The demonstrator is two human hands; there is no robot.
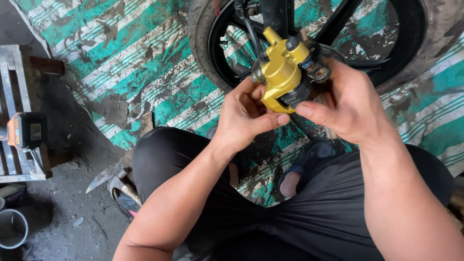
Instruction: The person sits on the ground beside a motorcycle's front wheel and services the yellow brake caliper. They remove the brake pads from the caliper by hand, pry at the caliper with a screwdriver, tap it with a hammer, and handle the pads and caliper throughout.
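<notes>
Black-trousered knees nearest, spread in a squat, sandalled foot between them on the mat. Both forearms raised over the knees, bringing the work close to eye level. Left hand curled round the gold caliper from below, thumb pressed along its lower edge. Right hand closed on the caliper's right side, thumb tip at the dark underside, fingers wrapped behind. Caliper held clear of the ground, just before the wheel, black hose leading up from it. Power tool on a metal stand, far left.
</notes>
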